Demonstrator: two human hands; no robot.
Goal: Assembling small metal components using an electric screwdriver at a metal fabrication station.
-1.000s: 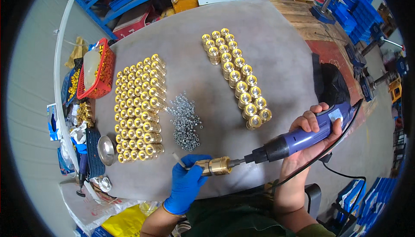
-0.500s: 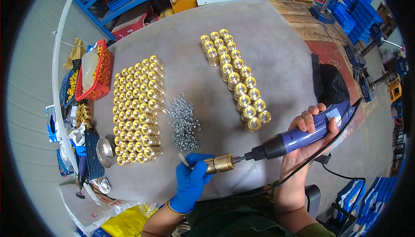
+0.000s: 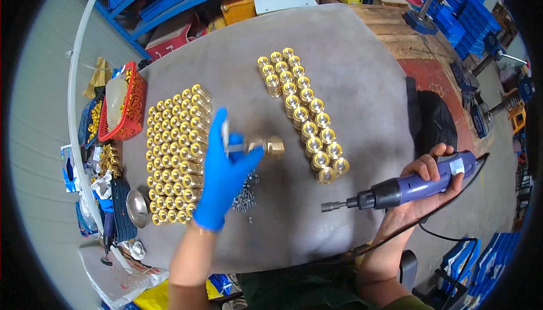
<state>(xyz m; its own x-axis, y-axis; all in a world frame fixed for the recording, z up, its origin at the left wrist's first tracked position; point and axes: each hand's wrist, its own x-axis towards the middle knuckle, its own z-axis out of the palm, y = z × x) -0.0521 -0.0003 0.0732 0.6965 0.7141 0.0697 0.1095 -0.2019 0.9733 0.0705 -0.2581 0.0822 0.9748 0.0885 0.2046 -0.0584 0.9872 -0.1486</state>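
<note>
My left hand (image 3: 218, 168), in a blue glove, is over the table between the two groups of brass fittings. A brass fitting (image 3: 274, 147) lies sideways at its fingertips, gripped by thumb and fingers, partly blurred. A thin pale rod (image 3: 225, 133) also sticks out between the fingers. My bare right hand (image 3: 432, 177) is wrapped round a purple electric screwdriver (image 3: 407, 188), its socket bit pointing left, apart from the fitting. Under my left wrist and fingers, a pile of small metal nuts (image 3: 244, 197) is partly hidden.
Rows of upright brass fittings (image 3: 172, 152) stand at the left; a narrower group (image 3: 305, 112) is right of centre. A red basket (image 3: 133, 106) and a metal bowl (image 3: 137, 208) line the left edge. The screwdriver's black cable (image 3: 416, 219) runs below my right hand.
The screwdriver's bit has come away from the brass fitting and moved down and right. My left hand has moved up and left with the fitting, over the nut pile.
</note>
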